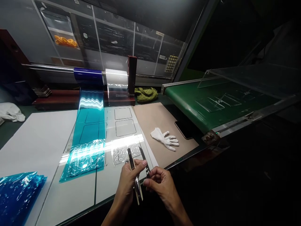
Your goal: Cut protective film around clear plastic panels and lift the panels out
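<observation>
My left hand [131,172] is closed around a snap-off utility knife [138,190], its dark tip pointing away from me. Beside the knife runs a thin dark knife blade [143,158], its lower end at the pinched fingers of my right hand [162,182]. The left thumb lies near this blade; whether it touches is unclear. Just beyond both hands, a small crinkled piece of clear film [121,153] lies on the white work surface [77,197]. A teal film strip [90,130] stretches down the surface from its roll.
A blue film roll [88,75] and clear film roll [117,77] hang on a metal rod. Blue film sheets [18,197] lie at left. A white glove [166,139] and phone [185,129] rest on brown board. A green conveyor [188,100] carries clear panels at right.
</observation>
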Action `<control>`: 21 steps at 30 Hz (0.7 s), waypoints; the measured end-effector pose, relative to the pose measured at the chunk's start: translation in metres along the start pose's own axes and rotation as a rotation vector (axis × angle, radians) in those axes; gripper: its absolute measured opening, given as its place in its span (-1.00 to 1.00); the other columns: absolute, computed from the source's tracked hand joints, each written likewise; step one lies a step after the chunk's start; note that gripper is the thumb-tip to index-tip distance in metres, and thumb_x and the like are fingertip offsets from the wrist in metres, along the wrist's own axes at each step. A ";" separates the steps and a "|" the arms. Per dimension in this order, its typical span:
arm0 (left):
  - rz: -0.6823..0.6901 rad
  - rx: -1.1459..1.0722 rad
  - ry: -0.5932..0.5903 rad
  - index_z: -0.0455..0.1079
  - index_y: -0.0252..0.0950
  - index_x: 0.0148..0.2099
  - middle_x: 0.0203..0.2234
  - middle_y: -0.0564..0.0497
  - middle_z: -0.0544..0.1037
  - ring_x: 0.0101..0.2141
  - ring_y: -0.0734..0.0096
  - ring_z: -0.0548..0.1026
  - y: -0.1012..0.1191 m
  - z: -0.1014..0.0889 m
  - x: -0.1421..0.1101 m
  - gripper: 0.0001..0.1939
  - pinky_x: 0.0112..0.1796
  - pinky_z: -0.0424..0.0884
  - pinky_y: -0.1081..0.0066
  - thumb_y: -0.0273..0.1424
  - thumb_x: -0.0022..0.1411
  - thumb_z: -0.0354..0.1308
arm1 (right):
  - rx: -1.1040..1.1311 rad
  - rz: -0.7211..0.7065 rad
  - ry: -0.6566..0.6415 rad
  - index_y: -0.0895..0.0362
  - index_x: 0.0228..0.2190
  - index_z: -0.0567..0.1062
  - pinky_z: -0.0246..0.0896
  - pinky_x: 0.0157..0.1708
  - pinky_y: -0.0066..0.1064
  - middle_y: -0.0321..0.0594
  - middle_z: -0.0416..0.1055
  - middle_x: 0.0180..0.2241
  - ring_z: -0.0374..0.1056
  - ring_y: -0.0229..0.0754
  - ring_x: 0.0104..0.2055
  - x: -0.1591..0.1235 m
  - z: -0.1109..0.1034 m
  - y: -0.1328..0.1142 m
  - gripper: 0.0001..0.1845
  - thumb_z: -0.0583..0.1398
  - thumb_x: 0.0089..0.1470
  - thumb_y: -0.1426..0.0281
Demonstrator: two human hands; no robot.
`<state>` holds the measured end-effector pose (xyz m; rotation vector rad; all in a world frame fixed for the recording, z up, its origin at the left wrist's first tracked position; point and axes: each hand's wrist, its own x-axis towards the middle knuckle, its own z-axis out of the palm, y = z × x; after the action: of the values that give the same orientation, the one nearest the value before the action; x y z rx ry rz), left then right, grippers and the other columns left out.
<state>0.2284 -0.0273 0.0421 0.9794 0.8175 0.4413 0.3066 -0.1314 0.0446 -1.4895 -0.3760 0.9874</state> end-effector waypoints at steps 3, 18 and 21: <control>0.015 0.013 -0.004 0.31 -0.32 -0.52 -0.68 0.21 0.17 -0.59 0.61 0.07 0.000 0.001 -0.001 -0.62 -0.54 0.06 0.53 -0.13 -0.07 0.33 | -0.024 -0.013 0.036 0.19 -0.58 0.38 0.17 -0.60 -0.56 -0.40 0.35 -0.69 0.29 -0.36 -0.63 0.000 0.003 -0.003 -0.57 0.47 -0.38 0.24; 0.059 0.042 -0.028 0.40 -0.34 -0.47 -0.69 0.18 0.35 -0.59 0.59 0.25 0.005 -0.003 0.004 -0.64 -0.46 0.18 0.52 -0.15 -0.13 0.38 | 0.102 -0.031 -0.014 0.22 -0.42 0.48 0.24 -0.49 -0.53 -0.24 0.47 -0.53 0.38 -0.30 -0.51 -0.009 0.003 -0.006 -0.63 0.38 -0.16 0.19; 0.054 0.028 -0.061 0.41 -0.34 -0.48 -0.69 0.15 0.39 -0.59 0.56 0.30 0.007 -0.002 0.006 -0.66 -0.46 0.21 0.51 -0.17 -0.13 0.38 | 0.216 0.009 -0.017 0.22 -0.47 0.45 0.20 -0.51 -0.55 -0.21 0.47 -0.53 0.34 -0.34 -0.54 -0.007 0.006 -0.004 -0.66 0.32 -0.07 0.18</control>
<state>0.2304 -0.0188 0.0448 1.0379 0.7453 0.4446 0.2995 -0.1315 0.0513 -1.2890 -0.2657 1.0160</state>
